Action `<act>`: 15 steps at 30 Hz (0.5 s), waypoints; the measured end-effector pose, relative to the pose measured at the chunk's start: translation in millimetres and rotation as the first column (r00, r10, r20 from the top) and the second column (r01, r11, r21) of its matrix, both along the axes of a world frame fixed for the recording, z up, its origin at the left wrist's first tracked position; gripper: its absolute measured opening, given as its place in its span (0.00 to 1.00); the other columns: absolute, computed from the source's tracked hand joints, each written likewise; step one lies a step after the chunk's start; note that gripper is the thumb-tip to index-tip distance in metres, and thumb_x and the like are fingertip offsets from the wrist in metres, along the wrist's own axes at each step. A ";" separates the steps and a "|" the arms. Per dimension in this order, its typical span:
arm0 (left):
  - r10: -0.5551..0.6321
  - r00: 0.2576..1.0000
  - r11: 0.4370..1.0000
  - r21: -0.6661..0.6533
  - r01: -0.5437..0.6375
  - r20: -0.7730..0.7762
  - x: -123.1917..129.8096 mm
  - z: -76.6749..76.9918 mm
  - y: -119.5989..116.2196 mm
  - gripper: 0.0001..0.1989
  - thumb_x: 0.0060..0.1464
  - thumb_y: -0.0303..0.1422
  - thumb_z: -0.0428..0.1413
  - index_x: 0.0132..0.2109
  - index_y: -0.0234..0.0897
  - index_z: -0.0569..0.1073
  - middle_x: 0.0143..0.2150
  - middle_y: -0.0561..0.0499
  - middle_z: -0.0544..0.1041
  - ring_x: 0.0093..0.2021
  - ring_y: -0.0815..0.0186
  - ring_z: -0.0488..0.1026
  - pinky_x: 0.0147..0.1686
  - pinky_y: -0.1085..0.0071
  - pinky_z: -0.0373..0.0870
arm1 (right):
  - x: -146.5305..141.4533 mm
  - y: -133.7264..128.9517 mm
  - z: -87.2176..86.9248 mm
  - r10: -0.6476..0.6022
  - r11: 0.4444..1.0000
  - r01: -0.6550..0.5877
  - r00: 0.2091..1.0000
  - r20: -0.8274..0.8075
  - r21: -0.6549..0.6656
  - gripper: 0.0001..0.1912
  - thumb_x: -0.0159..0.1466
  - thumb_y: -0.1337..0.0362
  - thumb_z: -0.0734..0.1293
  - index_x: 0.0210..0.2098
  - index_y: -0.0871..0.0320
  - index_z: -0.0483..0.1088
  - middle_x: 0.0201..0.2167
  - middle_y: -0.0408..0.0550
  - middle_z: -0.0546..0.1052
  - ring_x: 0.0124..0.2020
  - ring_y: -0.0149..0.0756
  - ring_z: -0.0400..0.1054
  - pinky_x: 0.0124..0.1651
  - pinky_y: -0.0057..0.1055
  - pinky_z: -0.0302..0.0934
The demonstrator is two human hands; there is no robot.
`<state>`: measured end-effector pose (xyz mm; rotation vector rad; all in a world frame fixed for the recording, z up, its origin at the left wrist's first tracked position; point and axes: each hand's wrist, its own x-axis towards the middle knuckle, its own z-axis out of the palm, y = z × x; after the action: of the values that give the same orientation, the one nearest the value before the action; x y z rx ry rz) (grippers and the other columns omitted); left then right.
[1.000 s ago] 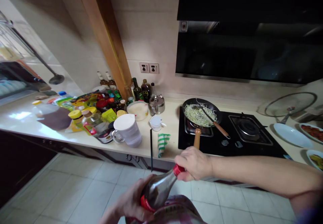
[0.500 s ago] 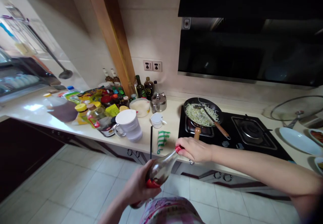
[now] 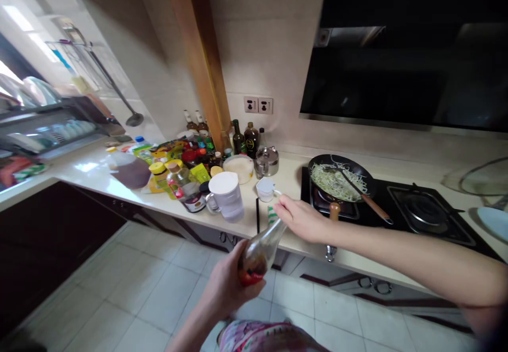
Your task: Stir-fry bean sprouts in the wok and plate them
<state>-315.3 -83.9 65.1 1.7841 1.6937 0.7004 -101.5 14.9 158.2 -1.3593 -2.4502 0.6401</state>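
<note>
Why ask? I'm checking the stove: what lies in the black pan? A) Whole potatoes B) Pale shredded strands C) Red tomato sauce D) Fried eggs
B: the black pan holds a heap of pale shredded strands, with a wooden-handled utensil resting in it.

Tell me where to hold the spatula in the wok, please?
Hold the spatula by its wooden handle, reaching in from the right. That end sticks out past the wok's rim, away from the shredded food, so your hand stays off the pan.
</note>
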 end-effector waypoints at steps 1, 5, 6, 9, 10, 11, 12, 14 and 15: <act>-0.001 1.000 1.000 -0.004 0.001 0.016 -10.8 6.6 4.8 0.33 0.38 0.36 0.62 0.55 0.39 0.66 0.37 0.51 0.79 0.34 0.61 0.75 0.35 0.70 0.70 | -11.5 1.4 8.9 -0.035 0.999 0.036 0.999 0.008 -0.033 0.16 0.70 0.53 0.49 0.34 0.55 0.59 0.23 0.42 0.67 0.25 0.32 0.62 0.28 0.28 0.53; -0.223 0.913 0.968 -0.034 0.249 0.341 -78.5 30.4 23.7 0.36 0.39 0.39 0.63 0.57 0.36 0.63 0.38 0.50 0.75 0.36 0.63 0.71 0.36 0.70 0.68 | -59.8 15.1 36.6 0.404 0.870 -0.377 0.914 -0.022 0.317 0.15 0.70 0.54 0.49 0.41 0.56 0.61 0.29 0.45 0.71 0.28 0.33 0.63 0.32 0.30 0.55; -0.290 0.857 0.942 -0.032 0.334 0.426 -98.4 34.9 26.6 0.37 0.38 0.41 0.63 0.56 0.35 0.63 0.39 0.50 0.75 0.36 0.63 0.70 0.35 0.71 0.68 | -74.3 19.0 40.3 0.534 0.751 -0.483 0.845 0.017 0.450 0.14 0.69 0.56 0.50 0.40 0.56 0.61 0.29 0.46 0.71 0.28 0.34 0.62 0.32 0.30 0.55; -0.352 0.823 0.919 -0.004 0.395 0.446 -155.2 46.8 32.1 0.38 0.37 0.42 0.65 0.55 0.35 0.63 0.39 0.50 0.74 0.34 0.64 0.70 0.32 0.72 0.68 | -127.5 28.1 48.3 0.654 0.547 -0.558 0.751 0.098 0.624 0.12 0.67 0.59 0.51 0.34 0.56 0.60 0.25 0.45 0.69 0.26 0.34 0.61 0.29 0.30 0.52; -0.318 0.870 0.941 0.015 0.338 0.377 -172.3 51.4 34.5 0.37 0.38 0.42 0.64 0.55 0.36 0.63 0.37 0.52 0.75 0.33 0.64 0.70 0.31 0.72 0.68 | -148.2 30.5 51.6 0.613 0.602 -0.518 0.788 0.064 0.607 0.11 0.67 0.60 0.50 0.34 0.56 0.60 0.24 0.44 0.69 0.24 0.33 0.60 0.28 0.29 0.51; -0.262 0.923 0.965 0.045 0.260 0.283 -188.6 56.8 38.0 0.35 0.40 0.41 0.63 0.56 0.37 0.62 0.36 0.52 0.75 0.32 0.64 0.71 0.31 0.72 0.68 | -169.6 33.1 55.9 0.531 0.696 -0.441 0.848 0.009 0.567 0.11 0.67 0.61 0.50 0.34 0.55 0.60 0.23 0.43 0.68 0.23 0.32 0.59 0.27 0.29 0.50; -0.183 0.968 0.981 0.093 0.168 0.174 -204.3 63.2 43.0 0.34 0.41 0.40 0.62 0.56 0.37 0.62 0.35 0.53 0.76 0.32 0.64 0.72 0.31 0.71 0.69 | -191.4 36.3 61.5 0.415 0.795 -0.338 0.909 -0.046 0.504 0.11 0.67 0.62 0.49 0.35 0.55 0.59 0.22 0.42 0.68 0.22 0.32 0.59 0.27 0.28 0.49; -0.004 0.999 0.971 0.240 0.015 -0.047 -234.0 78.9 58.3 0.32 0.43 0.38 0.61 0.56 0.38 0.63 0.37 0.51 0.77 0.34 0.62 0.74 0.34 0.68 0.71 | -233.4 45.6 76.2 0.163 0.921 -0.110 0.980 -0.112 0.372 0.11 0.67 0.62 0.49 0.37 0.56 0.59 0.21 0.41 0.66 0.21 0.31 0.58 0.26 0.28 0.48; 0.077 0.988 0.947 0.320 -0.030 -0.137 -248.1 87.5 68.3 0.31 0.44 0.38 0.60 0.55 0.38 0.63 0.39 0.49 0.77 0.36 0.60 0.75 0.36 0.66 0.72 | -252.5 52.3 84.8 0.066 0.944 -0.023 0.990 -0.121 0.330 0.10 0.67 0.62 0.49 0.38 0.56 0.59 0.21 0.41 0.66 0.21 0.32 0.58 0.26 0.28 0.47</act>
<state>-563.4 -15.6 152.6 2.0595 1.8137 0.9296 -354.0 67.2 243.0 -1.0986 -2.3566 0.2983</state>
